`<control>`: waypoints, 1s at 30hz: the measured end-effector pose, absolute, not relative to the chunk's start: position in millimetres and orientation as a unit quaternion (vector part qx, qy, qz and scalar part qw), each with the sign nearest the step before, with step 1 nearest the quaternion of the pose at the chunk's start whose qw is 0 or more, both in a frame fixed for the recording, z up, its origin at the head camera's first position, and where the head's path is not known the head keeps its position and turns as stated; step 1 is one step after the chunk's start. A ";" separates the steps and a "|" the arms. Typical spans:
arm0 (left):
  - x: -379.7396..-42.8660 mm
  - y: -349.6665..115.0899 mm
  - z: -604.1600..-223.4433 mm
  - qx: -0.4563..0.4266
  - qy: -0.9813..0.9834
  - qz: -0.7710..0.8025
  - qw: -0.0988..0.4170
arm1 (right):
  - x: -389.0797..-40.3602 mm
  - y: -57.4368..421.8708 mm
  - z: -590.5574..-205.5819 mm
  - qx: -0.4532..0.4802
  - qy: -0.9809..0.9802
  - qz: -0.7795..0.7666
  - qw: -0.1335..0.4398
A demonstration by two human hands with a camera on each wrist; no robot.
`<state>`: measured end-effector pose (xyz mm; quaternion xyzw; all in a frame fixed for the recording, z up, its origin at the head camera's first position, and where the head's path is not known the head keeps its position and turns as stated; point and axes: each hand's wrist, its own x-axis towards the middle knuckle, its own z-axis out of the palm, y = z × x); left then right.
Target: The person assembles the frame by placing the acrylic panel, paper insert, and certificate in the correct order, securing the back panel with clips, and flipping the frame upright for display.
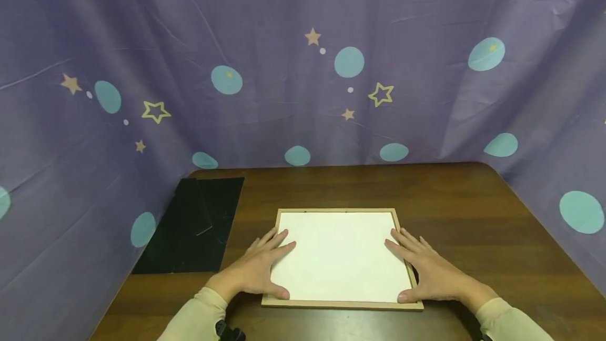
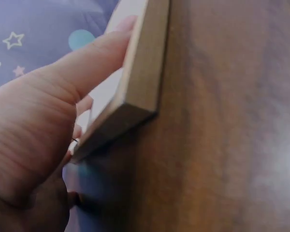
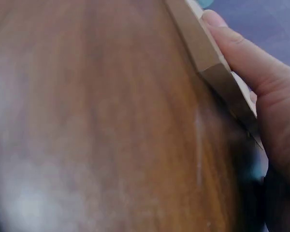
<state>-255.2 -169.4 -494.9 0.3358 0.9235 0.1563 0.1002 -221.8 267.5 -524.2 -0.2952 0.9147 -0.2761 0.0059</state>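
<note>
A white board (image 1: 341,257) in a light wooden frame lies flat on the brown table, its long side facing me. My left hand (image 1: 253,270) rests on its left side, fingers spread and mostly straight. The left thumb (image 2: 94,63) reaches over the front edge of the frame (image 2: 147,58) onto the white surface. On the opposite side, my right hand (image 1: 433,272) lies in a mirrored way, fingertips on the white surface. Its thumb (image 3: 246,55) crosses the front right corner of the frame (image 3: 198,38).
A black sheet (image 1: 189,230) lies at the table's left edge. Brown wood-grain tabletop (image 1: 473,214) surrounds the board. A purple curtain (image 1: 265,25) with stars and blue ovals hangs behind the table and along both sides.
</note>
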 end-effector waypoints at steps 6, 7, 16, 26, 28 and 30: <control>-256.2 -170.4 -496.8 0.333 0.924 0.154 0.108 | -219.2 268.6 -523.5 -0.289 0.923 -0.253 0.009; -256.2 -170.6 -496.8 0.332 0.924 0.154 0.108 | -219.5 268.9 -523.6 -0.291 0.923 -0.250 0.008; -255.7 -170.1 -499.2 0.326 0.925 0.161 0.112 | -222.3 273.2 -526.9 -0.315 0.917 -0.242 -0.031; -254.1 -170.9 -496.7 0.334 0.917 0.190 0.110 | -223.4 272.0 -526.9 -0.305 0.920 -0.245 -0.022; -254.4 -170.3 -495.6 0.334 0.916 0.191 0.111 | -222.3 272.1 -526.1 -0.303 0.921 -0.246 -0.020; -254.7 -169.8 -494.7 0.334 0.916 0.191 0.112 | -221.4 272.1 -524.9 -0.306 0.919 -0.249 -0.024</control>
